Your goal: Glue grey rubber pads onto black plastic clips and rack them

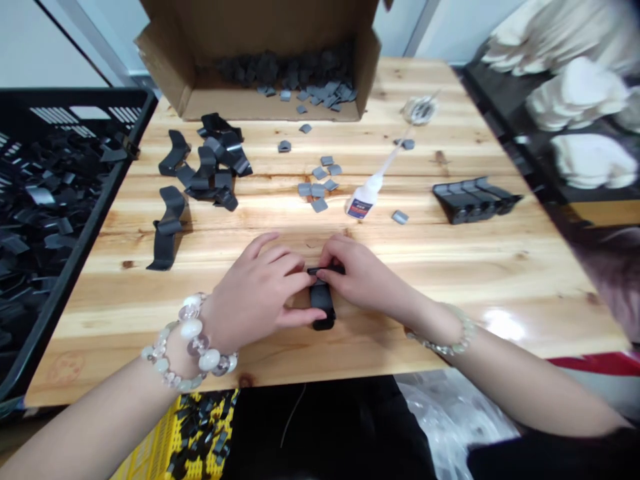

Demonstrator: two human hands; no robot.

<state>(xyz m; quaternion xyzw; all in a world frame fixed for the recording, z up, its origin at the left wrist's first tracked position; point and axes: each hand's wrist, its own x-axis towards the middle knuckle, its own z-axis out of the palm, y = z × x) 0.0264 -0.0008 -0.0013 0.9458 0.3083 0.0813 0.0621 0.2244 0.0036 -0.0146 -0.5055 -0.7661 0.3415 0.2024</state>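
A small black curved plastic part (321,303) lies on the wooden table in front of me. My left hand (265,290) steadies it, thumb at its near end and index fingertip at its far end, the other fingers spread loosely. Thumb and fingers of my right hand (355,270) pinch its far end, partly covering it. Beyond my hands several small grey curved pads (319,190) lie loose. Beside them a white glue bottle (364,197) with a long thin nozzle stands tilted in view.
An open cardboard box (280,110) of grey pads stands at the back. Black curved parts (215,160) are heaped at left, beside a black crate (75,280) of similar pieces. A row of black parts (473,199) sits at right. A yellow basket (155,440) is below the table edge.
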